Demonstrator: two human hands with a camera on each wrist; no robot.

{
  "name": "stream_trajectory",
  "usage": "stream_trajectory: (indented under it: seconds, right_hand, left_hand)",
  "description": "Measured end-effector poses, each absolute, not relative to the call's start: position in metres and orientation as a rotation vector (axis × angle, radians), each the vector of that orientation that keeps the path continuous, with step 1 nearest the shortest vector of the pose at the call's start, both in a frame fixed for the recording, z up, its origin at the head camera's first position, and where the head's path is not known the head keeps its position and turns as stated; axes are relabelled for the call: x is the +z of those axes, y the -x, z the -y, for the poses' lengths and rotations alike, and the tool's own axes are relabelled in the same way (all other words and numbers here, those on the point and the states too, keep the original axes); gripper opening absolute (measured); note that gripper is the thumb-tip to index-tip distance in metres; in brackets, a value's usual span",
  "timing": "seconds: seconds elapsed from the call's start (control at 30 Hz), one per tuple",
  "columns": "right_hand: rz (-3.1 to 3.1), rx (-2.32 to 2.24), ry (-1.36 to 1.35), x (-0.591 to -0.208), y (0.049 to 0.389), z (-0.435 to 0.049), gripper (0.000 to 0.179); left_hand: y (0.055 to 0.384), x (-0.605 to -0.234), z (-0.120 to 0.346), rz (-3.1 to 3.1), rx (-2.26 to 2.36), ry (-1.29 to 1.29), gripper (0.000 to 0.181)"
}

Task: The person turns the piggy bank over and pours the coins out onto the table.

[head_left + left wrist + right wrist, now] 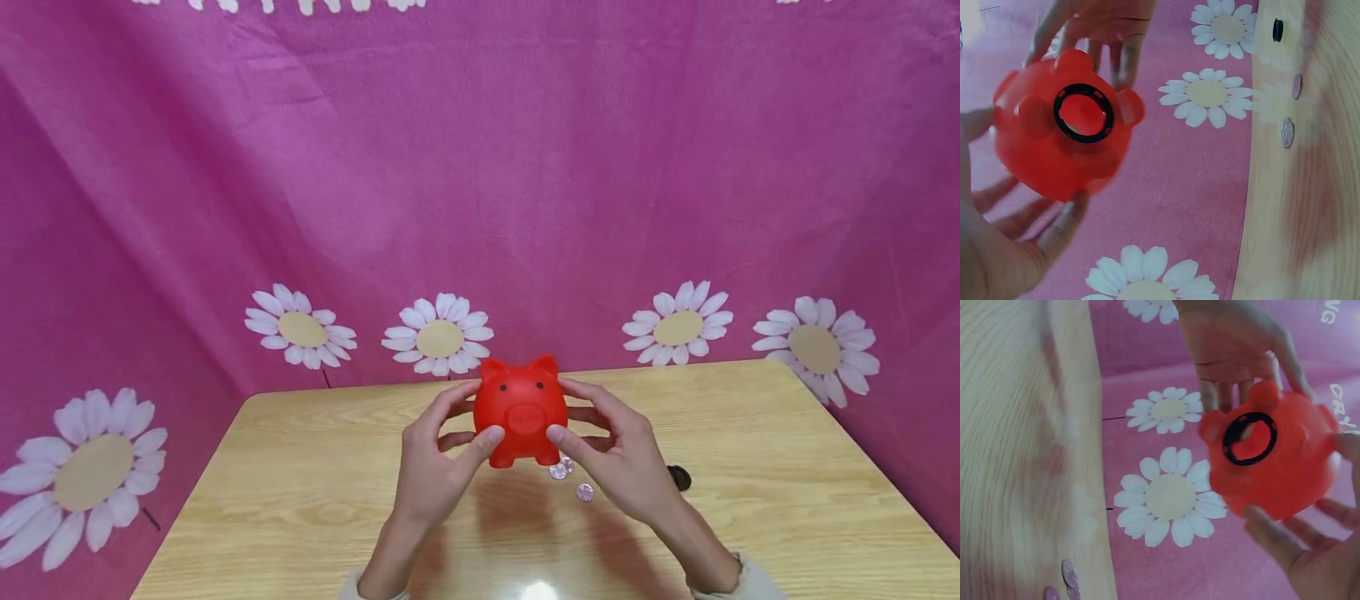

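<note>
A red piggy bank (521,404) is held up above the table, its snout facing the head camera. My left hand (441,462) grips one side, thumb on the front near a foot and fingers reaching round behind. On the opposite side my right hand (622,454) holds it the same way. Both wrist views look up at the underside, where a black ring (1084,139) surrounds an uncovered round hole between the feet. Several silvery coins (585,492) lie on the table below and behind the bank. Beyond my right wrist is a small round black cap (681,477), partly hidden by it.
The light wood table (300,500) has its far edge just behind the piggy bank. A magenta cloth (525,183) with white daisies hangs around the back and both sides. Shadows of the hands and bank fall on the tabletop.
</note>
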State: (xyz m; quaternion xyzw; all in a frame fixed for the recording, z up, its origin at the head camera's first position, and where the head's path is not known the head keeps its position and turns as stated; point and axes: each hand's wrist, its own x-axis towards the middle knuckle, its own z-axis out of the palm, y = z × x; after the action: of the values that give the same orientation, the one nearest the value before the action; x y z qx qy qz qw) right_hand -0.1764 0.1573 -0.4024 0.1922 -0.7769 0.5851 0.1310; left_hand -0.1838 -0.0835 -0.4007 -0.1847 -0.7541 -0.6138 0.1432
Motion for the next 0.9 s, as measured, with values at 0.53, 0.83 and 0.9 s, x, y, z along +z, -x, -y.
stream_trajectory:
  seconds: [0.53,0.83,0.9]
  right_hand:
    - [2.674,1.560,-0.203,-0.414,0.189,-0.153,0.042]
    - [2.612,1.784,-0.219,-0.406,0.184,-0.156,0.052]
    - [2.581,1.846,-0.259,-0.406,0.184,-0.158,0.054]
  left_hand:
    - [0.194,-0.417,0.078,2.566,-1.796,0.210,0.052]
    - [0.194,-0.414,0.078,2.532,-1.753,0.294,0.049]
    - [0.195,-0.415,0.079,2.509,-1.753,0.323,0.049]
